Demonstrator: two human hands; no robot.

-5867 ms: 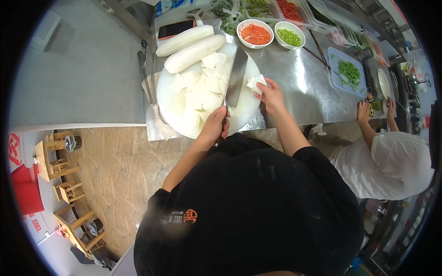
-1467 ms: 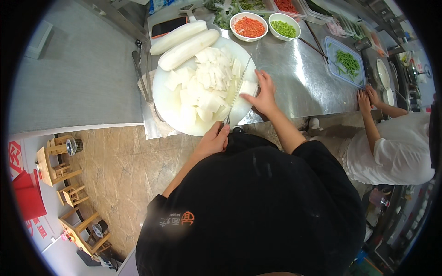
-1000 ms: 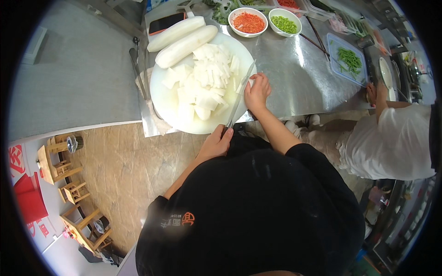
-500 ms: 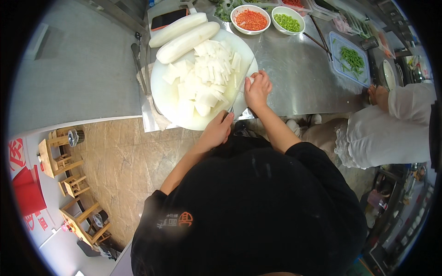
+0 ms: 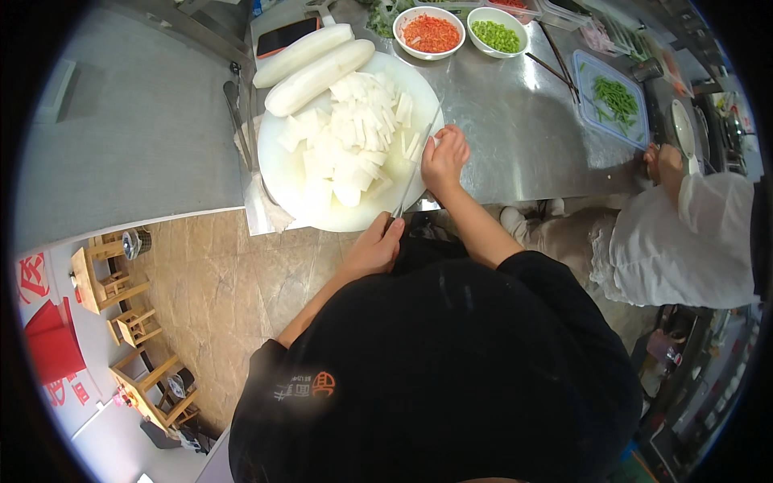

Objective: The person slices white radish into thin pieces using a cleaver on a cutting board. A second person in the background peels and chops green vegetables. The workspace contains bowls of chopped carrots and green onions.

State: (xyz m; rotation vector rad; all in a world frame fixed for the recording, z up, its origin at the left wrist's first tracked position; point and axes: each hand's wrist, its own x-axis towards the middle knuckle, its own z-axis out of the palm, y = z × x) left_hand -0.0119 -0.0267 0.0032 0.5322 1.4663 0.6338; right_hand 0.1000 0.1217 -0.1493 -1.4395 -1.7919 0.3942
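My left hand [image 5: 374, 248] is closed round the handle of a kitchen knife [image 5: 412, 171] at the near edge of a round white chopping board [image 5: 278, 173]. The blade slants away up the board's right side. Just right of it, my right hand [image 5: 445, 161] has its fingers curled on the board's edge around a small white piece, mostly hidden, likely radish. A few thin slices [image 5: 411, 147] lie left of the blade. Heaped in the middle are cut white radish pieces [image 5: 354, 129]. Two long peeled white radishes [image 5: 318, 74] rest across the board's far left.
Beyond the board stand a bowl of chopped red pepper [image 5: 429, 34] and a bowl of chopped green pieces [image 5: 497, 34]. A phone [image 5: 287, 36] lies far left. Chopsticks [image 5: 552, 72] and a tray of cut green beans [image 5: 616, 101] are rightward, near a co-worker in white [image 5: 684, 241].
The knife and my right hand now sit slightly apart from thin slices that show left of the blade. The whole view has shifted a little. My grip on the knife is kept.
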